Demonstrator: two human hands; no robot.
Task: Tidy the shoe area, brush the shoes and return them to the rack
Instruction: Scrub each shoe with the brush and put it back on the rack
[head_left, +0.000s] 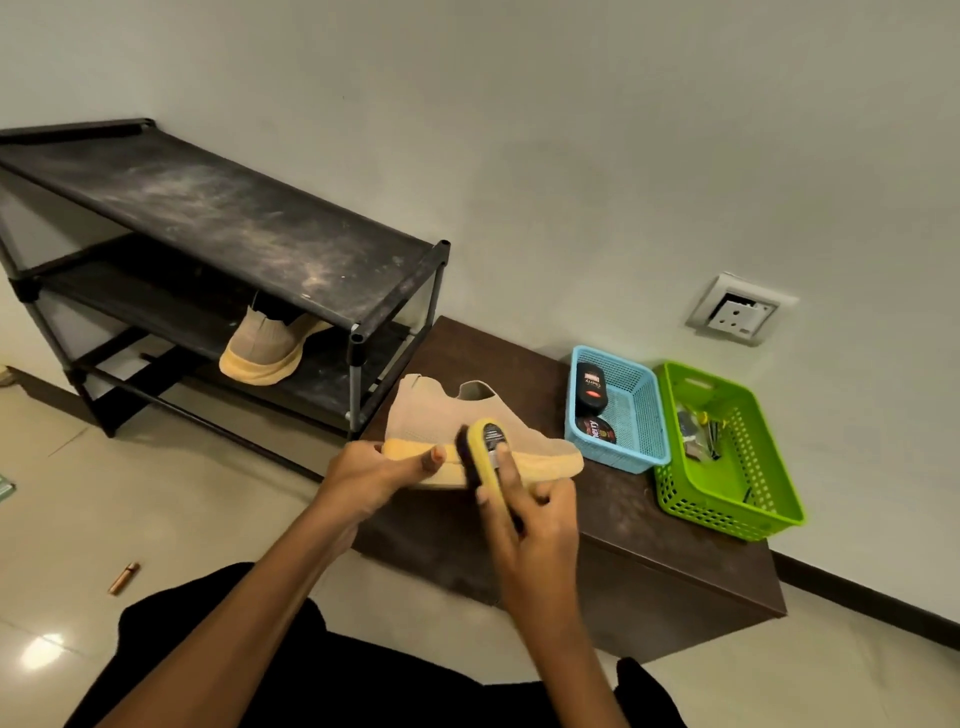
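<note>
A beige knit shoe (436, 415) with a yellow-orange sole is held on its side above the brown low cabinet (649, 545). My left hand (374, 473) grips its heel end by the sole, thumb along the edge. My right hand (535, 525) holds a yellow shoe brush (485, 452) with dark bristles, pressed against the shoe's side. The matching shoe (262, 343) sits on the lower shelf of the black shoe rack (218, 218), whose top shelf is dusty.
A blue basket (641, 415) with polish containers and a green basket (737, 467) with small items stand on the cabinet by the wall. A wall socket (740, 312) is above them. A small copper-coloured tube (123, 578) lies on the tiled floor at left.
</note>
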